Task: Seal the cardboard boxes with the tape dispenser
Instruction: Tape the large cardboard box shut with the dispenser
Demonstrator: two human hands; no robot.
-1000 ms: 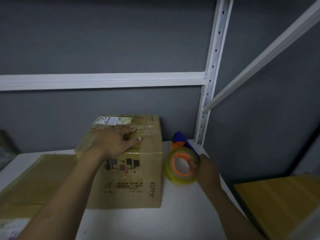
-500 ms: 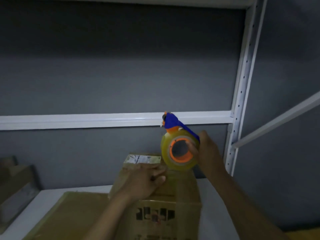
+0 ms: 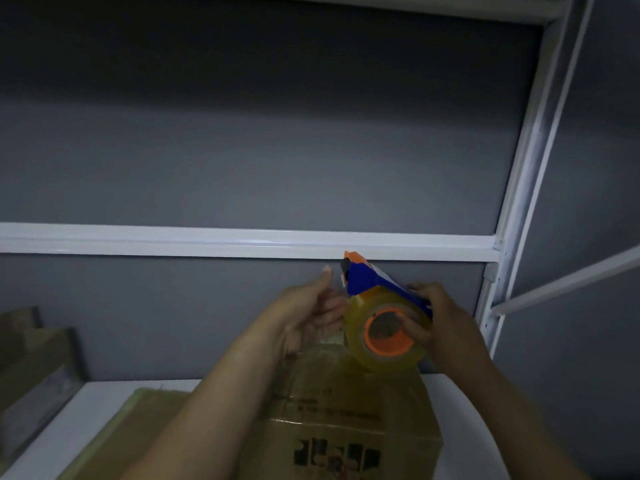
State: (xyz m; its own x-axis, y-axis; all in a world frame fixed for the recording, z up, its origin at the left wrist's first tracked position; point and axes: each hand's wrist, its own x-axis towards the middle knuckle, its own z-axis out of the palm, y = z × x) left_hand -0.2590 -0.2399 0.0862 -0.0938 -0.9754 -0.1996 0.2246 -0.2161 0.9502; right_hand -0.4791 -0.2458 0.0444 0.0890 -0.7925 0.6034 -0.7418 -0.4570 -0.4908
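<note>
The right hand (image 3: 446,330) grips the tape dispenser (image 3: 381,299); the left hand (image 3: 308,317), beside it, is loosely open and empty. The cardboard box (image 3: 346,403) below them is judged not yet sealed.

A: How's the light?
B: Dim, bluish. A sheen runs along the white shelf rail (image 3: 242,242); the grey wall (image 3: 259,150) darkens to near black toward the top. Only the tape dispenser (image 3: 374,299) keeps strong colour.
A: Sharp?
B: Soft and grainy. The print on the cardboard box (image 3: 363,396) is smeared, and the upright post (image 3: 530,150) at the right edge leans from the wide lens.
</note>
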